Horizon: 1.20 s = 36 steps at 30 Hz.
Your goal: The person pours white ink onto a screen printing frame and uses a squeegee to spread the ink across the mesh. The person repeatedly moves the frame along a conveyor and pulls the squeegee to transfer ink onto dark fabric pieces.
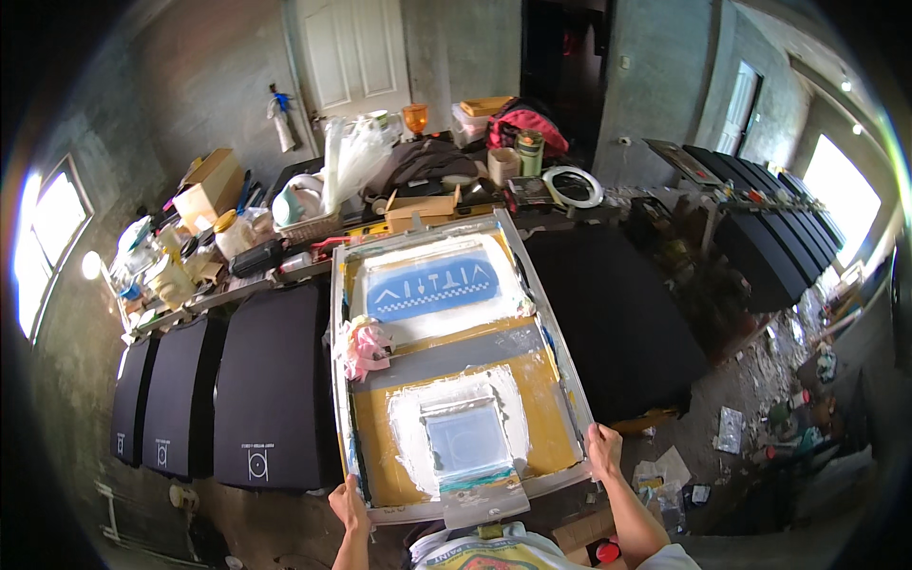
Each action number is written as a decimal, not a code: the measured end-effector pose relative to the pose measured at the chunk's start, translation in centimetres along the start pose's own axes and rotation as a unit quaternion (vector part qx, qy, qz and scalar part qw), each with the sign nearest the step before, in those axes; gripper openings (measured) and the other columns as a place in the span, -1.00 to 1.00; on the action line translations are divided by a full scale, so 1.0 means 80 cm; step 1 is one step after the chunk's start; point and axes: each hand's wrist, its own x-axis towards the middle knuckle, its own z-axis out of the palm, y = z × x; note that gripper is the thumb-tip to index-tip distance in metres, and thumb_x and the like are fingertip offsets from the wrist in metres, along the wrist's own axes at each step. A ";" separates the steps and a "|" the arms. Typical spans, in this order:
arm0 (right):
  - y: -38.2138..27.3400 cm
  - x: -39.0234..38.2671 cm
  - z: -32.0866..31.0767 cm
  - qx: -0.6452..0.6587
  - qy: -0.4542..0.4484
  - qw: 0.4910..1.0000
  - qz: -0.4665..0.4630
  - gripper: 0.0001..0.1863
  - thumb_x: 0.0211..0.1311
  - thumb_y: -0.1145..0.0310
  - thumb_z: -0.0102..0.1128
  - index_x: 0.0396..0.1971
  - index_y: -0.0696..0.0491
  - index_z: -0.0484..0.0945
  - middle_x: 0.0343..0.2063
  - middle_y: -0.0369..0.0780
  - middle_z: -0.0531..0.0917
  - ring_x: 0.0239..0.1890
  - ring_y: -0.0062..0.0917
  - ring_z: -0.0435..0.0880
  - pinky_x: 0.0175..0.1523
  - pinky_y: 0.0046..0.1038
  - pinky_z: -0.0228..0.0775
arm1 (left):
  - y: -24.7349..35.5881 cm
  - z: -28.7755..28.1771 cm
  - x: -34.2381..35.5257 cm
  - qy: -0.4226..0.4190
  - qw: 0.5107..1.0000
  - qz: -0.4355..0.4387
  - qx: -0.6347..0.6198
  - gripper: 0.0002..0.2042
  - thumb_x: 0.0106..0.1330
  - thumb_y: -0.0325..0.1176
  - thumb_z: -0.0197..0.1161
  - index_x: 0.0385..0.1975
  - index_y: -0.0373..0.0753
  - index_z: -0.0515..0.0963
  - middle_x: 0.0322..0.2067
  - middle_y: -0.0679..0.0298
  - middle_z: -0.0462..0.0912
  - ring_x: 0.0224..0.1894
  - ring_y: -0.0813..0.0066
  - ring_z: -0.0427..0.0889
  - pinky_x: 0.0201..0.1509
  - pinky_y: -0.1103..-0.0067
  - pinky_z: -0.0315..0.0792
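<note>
A large screen-printing frame (546,347) lies before me, its far end at the long table. My left hand (350,505) is closed on its near left corner, thumb along the rim. At the near right side, my right hand (604,450) grips the rim likewise. The yellowish mesh bears a blue stencil area (432,285) at the far end and a pale bluish square (464,439) nearer me, ringed with white ink. A crumpled pink-and-white rag (366,349) rests by the left rim. A flat grey piece (486,502), streaked teal, overhangs the near edge; its kind is unclear.
Black shirts on boards (271,380) stand in a row at left, with a small white print near their lower edges. Another black shirt board (608,323) is right of the frame. Jars, boxes and bags crowd the back table (313,271). Litter (730,429) covers the floor at right.
</note>
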 end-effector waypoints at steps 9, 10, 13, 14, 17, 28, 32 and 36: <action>-0.023 0.008 -0.119 0.051 0.080 0.995 0.032 -0.62 0.43 0.24 0.08 -0.51 0.24 0.41 -0.67 -0.13 0.33 -0.57 -0.47 0.28 -0.40 -0.31 0.17 | 0.100 0.071 -0.029 -0.071 0.994 0.068 -0.044 -0.51 0.36 -0.19 0.35 -0.74 -0.27 0.31 -0.73 0.48 0.20 -0.61 0.67 0.12 -0.53 0.49 -0.04; -0.019 0.012 -0.135 0.074 0.085 0.993 0.033 -0.62 0.43 0.24 0.08 -0.52 0.24 0.40 -0.68 -0.20 0.28 -0.54 -0.56 0.24 -0.39 -0.35 0.13 | 0.113 0.087 -0.037 -0.082 0.993 0.068 -0.049 -0.51 0.36 -0.19 0.34 -0.74 -0.27 0.31 -0.73 0.48 0.20 -0.61 0.67 0.12 -0.53 0.49 -0.05; 0.005 0.014 -0.174 0.077 0.114 0.988 0.075 -0.65 0.43 0.27 0.09 -0.48 0.24 0.45 -0.67 -0.25 0.32 -0.51 -0.59 0.25 -0.37 -0.37 0.14 | 0.139 0.129 -0.066 -0.117 0.990 0.050 -0.052 -0.55 0.38 -0.22 0.33 -0.72 -0.30 0.39 -0.74 0.48 0.23 -0.64 0.68 0.14 -0.55 0.51 -0.03; 0.017 0.016 -0.182 0.080 0.119 0.986 0.087 -0.66 0.43 0.27 0.09 -0.46 0.25 0.48 -0.66 -0.27 0.35 -0.50 -0.61 0.26 -0.37 -0.38 0.16 | 0.147 0.147 -0.071 -0.127 0.990 0.047 -0.051 -0.56 0.38 -0.23 0.32 -0.71 -0.31 0.42 -0.74 0.48 0.24 -0.64 0.68 0.15 -0.55 0.52 -0.03; 0.052 0.030 -0.206 0.098 0.143 0.978 0.117 -0.68 0.43 0.29 0.09 -0.44 0.26 0.51 -0.64 -0.31 0.41 -0.48 -0.64 0.31 -0.36 -0.41 0.20 | 0.167 0.203 -0.090 -0.159 0.985 0.048 -0.043 -0.60 0.39 -0.26 0.30 -0.68 -0.32 0.47 -0.73 0.47 0.27 -0.65 0.69 0.16 -0.56 0.53 -0.02; 0.137 0.163 -0.334 0.086 0.157 0.968 0.174 -0.69 0.44 0.33 0.09 -0.46 0.25 0.49 -0.59 -0.38 0.43 -0.43 -0.69 0.33 -0.33 -0.48 0.21 | 0.212 0.410 -0.189 -0.197 0.979 0.038 -0.034 -0.61 0.37 -0.32 0.28 -0.72 -0.26 0.38 -0.73 0.47 0.25 -0.66 0.70 0.14 -0.58 0.54 -0.02; 0.166 0.213 -0.349 0.140 0.171 0.963 0.152 -0.68 0.42 0.36 0.09 -0.55 0.19 0.41 -0.62 -0.40 0.36 -0.47 -0.71 0.27 -0.38 -0.49 0.14 | 0.217 0.467 -0.206 -0.201 0.978 0.032 -0.047 -0.62 0.36 -0.33 0.27 -0.72 -0.23 0.38 -0.74 0.49 0.25 -0.68 0.70 0.14 -0.59 0.55 -0.04; 0.191 0.241 -0.351 0.142 0.182 0.963 0.139 -0.67 0.41 0.39 0.09 -0.59 0.17 0.39 -0.64 -0.42 0.34 -0.49 -0.71 0.25 -0.40 -0.49 0.10 | 0.216 0.503 -0.215 -0.194 0.979 0.045 -0.050 -0.61 0.34 -0.30 0.28 -0.74 -0.15 0.33 -0.75 0.51 0.23 -0.72 0.71 0.11 -0.62 0.57 -0.07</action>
